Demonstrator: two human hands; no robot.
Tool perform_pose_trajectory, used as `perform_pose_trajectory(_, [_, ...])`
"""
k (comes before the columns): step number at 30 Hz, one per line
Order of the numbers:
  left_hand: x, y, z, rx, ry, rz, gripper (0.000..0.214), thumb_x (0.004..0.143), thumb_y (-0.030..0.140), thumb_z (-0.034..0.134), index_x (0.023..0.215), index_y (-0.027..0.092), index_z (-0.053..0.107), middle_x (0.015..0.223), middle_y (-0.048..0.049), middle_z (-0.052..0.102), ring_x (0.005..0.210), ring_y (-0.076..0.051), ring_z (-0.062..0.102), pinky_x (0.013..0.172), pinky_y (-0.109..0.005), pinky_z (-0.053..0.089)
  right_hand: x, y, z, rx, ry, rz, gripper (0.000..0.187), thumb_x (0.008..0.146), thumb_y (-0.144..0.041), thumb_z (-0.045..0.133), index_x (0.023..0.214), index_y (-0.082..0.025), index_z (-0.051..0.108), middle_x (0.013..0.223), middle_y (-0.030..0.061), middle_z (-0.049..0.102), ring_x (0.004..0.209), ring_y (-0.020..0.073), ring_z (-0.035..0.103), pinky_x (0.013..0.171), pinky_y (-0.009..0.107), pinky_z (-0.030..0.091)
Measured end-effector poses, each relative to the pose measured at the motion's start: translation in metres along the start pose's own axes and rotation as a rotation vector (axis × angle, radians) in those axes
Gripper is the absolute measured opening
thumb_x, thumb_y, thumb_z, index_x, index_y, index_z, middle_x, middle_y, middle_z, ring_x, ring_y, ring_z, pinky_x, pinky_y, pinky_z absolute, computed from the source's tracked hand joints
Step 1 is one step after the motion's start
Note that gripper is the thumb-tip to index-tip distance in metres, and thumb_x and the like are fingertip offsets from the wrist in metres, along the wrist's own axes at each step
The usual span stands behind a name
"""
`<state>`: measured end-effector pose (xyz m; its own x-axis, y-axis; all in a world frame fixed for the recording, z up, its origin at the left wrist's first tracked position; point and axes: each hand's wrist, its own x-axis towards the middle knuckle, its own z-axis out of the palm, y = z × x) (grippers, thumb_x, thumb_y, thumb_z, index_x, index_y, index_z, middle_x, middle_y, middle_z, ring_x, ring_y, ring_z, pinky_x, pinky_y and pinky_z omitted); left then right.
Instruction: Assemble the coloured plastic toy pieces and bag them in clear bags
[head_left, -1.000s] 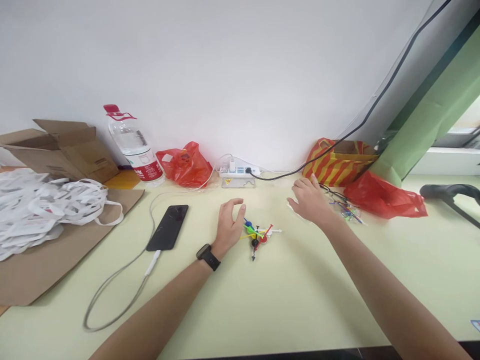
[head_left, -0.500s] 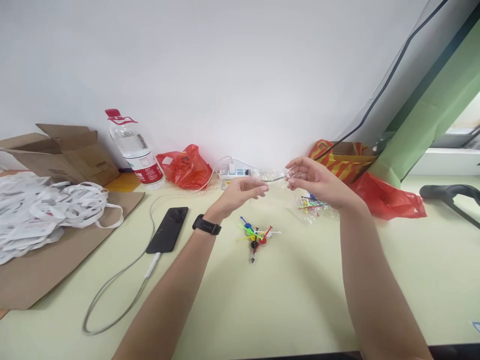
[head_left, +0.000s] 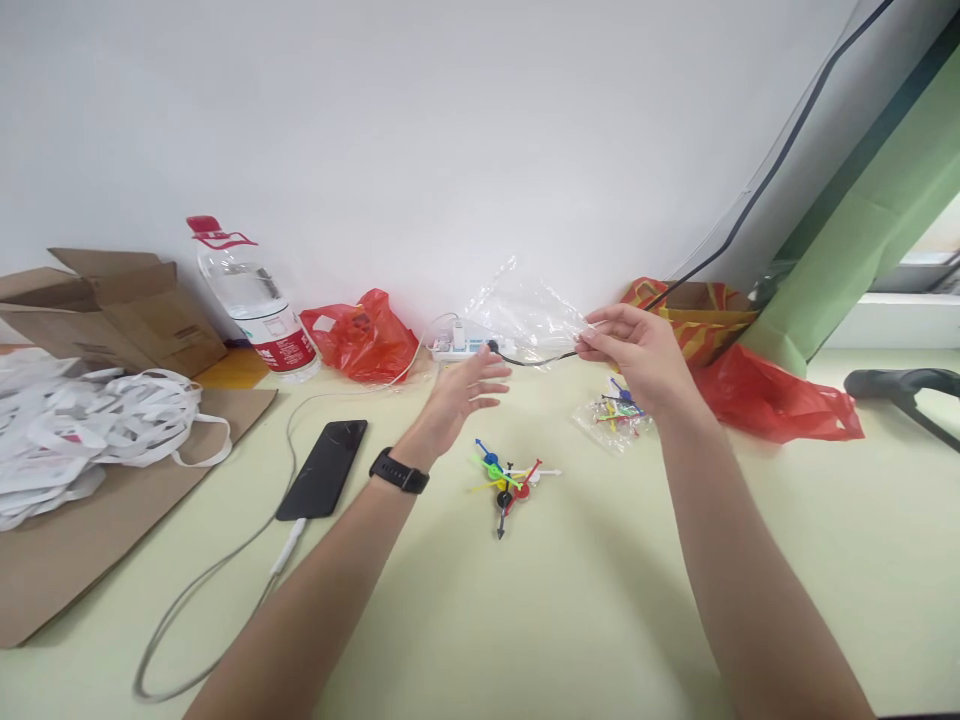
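A clear plastic bag point(head_left: 525, 305) hangs from my right hand point(head_left: 626, 350), pinched at its right edge between thumb and fingers. My left hand point(head_left: 461, 395) is open beside the bag, fingers apart, holding nothing. On the table below the hands lies a small pile of coloured plastic arrow spinners point(head_left: 504, 480), in blue, green, yellow, black, red and white. Under my right hand, a second clear bag point(head_left: 615, 415) holds more such coloured pieces.
A power strip point(head_left: 457, 342) sits against the wall, a red plastic bag point(head_left: 364, 335) and water bottle point(head_left: 262, 305) left of it. A phone point(head_left: 324, 470) on a cable, white straps point(head_left: 97, 425) and a cardboard box point(head_left: 142, 315) fill the left. Another red bag point(head_left: 780, 400) lies right.
The clear bag has swung up and spread out to the left of my right hand. My left hand has opened and moved slightly left and down.
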<state>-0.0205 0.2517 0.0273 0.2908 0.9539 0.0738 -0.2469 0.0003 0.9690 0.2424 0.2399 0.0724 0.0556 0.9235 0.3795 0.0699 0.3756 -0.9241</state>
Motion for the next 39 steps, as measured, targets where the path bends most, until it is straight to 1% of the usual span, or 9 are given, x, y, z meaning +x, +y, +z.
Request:
perform_pose_trajectory(5, [-0.009, -0.011, 0.027, 0.174, -0.002, 0.015, 0.045, 0.081, 0.058, 0.082, 0.103, 0.018, 0.077, 0.112, -0.0124, 0.079, 0.09, -0.02, 0.072, 0.078, -0.031, 0.053, -0.002, 0.011, 0.025, 0.145, -0.003, 0.072, 0.043, 0.068, -0.042, 0.095, 0.096, -0.023, 0.069, 0.078, 0.0018, 0.076, 0.084, 0.0225, 0.077, 0.092, 0.045, 0.064])
perform_pose_trajectory(11, [-0.002, -0.015, 0.01, 0.292, 0.023, 0.085, 0.036, 0.082, 0.054, 0.082, 0.087, 0.018, 0.078, 0.091, -0.009, 0.081, 0.079, -0.018, 0.069, 0.073, -0.031, 0.05, -0.003, 0.016, 0.031, 0.158, -0.05, 0.124, 0.043, 0.067, -0.041, 0.095, 0.096, -0.022, 0.069, 0.077, 0.002, 0.077, 0.083, 0.0224, 0.078, 0.091, 0.044, 0.064])
perform_pose_trajectory(14, [0.001, -0.011, -0.005, 0.389, -0.106, 0.093, 0.032, 0.081, 0.049, 0.083, 0.083, 0.018, 0.077, 0.085, -0.0085, 0.081, 0.077, -0.018, 0.07, 0.076, -0.032, 0.052, -0.001, 0.015, 0.019, 0.104, -0.108, 0.174, 0.044, 0.067, -0.037, 0.095, 0.101, -0.022, 0.069, 0.077, 0.0025, 0.077, 0.08, 0.0222, 0.077, 0.086, 0.042, 0.065])
perform_pose_trajectory(17, [0.0, 0.0, -0.02, 0.475, -0.238, 0.075, 0.027, 0.081, 0.045, 0.083, 0.082, 0.019, 0.077, 0.085, -0.0089, 0.081, 0.083, -0.021, 0.074, 0.08, -0.034, 0.056, -0.002, 0.013, 0.004, -0.002, -0.293, 0.242, 0.047, 0.072, -0.035, 0.092, 0.112, -0.024, 0.07, 0.079, 0.0022, 0.076, 0.082, 0.0219, 0.075, 0.085, 0.042, 0.064])
perform_pose_trajectory(20, [-0.004, 0.013, -0.031, 0.606, -0.447, 0.022, 0.019, 0.082, 0.039, 0.08, 0.081, 0.021, 0.078, 0.09, -0.0088, 0.081, 0.087, -0.023, 0.076, 0.079, -0.035, 0.058, -0.003, 0.011, -0.005, -0.084, -0.352, 0.256, 0.05, 0.079, -0.039, 0.087, 0.123, -0.025, 0.067, 0.096, 0.0055, 0.077, 0.094, 0.0227, 0.074, 0.093, 0.045, 0.062])
perform_pose_trajectory(28, [-0.014, 0.031, -0.032, 0.501, -0.75, -0.113, 0.009, 0.071, 0.022, 0.072, 0.063, 0.021, 0.068, 0.092, -0.0079, 0.081, 0.093, -0.027, 0.075, 0.082, -0.038, 0.058, -0.003, 0.03, 0.014, -0.22, -0.504, 0.286, 0.069, 0.083, -0.049, 0.083, 0.143, -0.028, 0.057, 0.134, 0.0126, 0.068, 0.117, 0.026, 0.068, 0.102, 0.045, 0.057])
perform_pose_trajectory(31, [-0.015, 0.035, -0.033, 0.481, -0.78, -0.118, 0.004, 0.064, 0.022, 0.075, 0.063, 0.022, 0.072, 0.085, -0.0064, 0.079, 0.085, -0.028, 0.073, 0.077, -0.037, 0.058, -0.004, 0.038, 0.023, -0.232, -0.497, 0.255, 0.065, 0.081, -0.051, 0.084, 0.137, -0.026, 0.063, 0.131, 0.0116, 0.069, 0.118, 0.0256, 0.067, 0.103, 0.044, 0.055])
perform_pose_trajectory(35, [-0.014, 0.04, -0.043, 0.563, -0.752, -0.085, 0.007, 0.065, 0.029, 0.073, 0.063, 0.023, 0.071, 0.076, -0.0044, 0.076, 0.082, -0.027, 0.071, 0.072, -0.035, 0.056, -0.002, 0.043, 0.025, -0.02, -0.57, 0.253, 0.056, 0.077, -0.04, 0.088, 0.127, -0.024, 0.07, 0.1, 0.0045, 0.076, 0.096, 0.0198, 0.071, 0.093, 0.038, 0.057])
perform_pose_trajectory(39, [-0.011, 0.044, -0.063, 0.638, -0.638, -0.035, 0.013, 0.071, 0.029, 0.073, 0.062, 0.022, 0.068, 0.079, -0.0067, 0.076, 0.093, -0.031, 0.073, 0.081, -0.039, 0.057, 0.0, 0.041, 0.02, 0.071, -0.465, 0.261, 0.048, 0.079, -0.035, 0.085, 0.123, -0.023, 0.072, 0.085, 0.002, 0.076, 0.081, 0.0171, 0.072, 0.086, 0.036, 0.059])
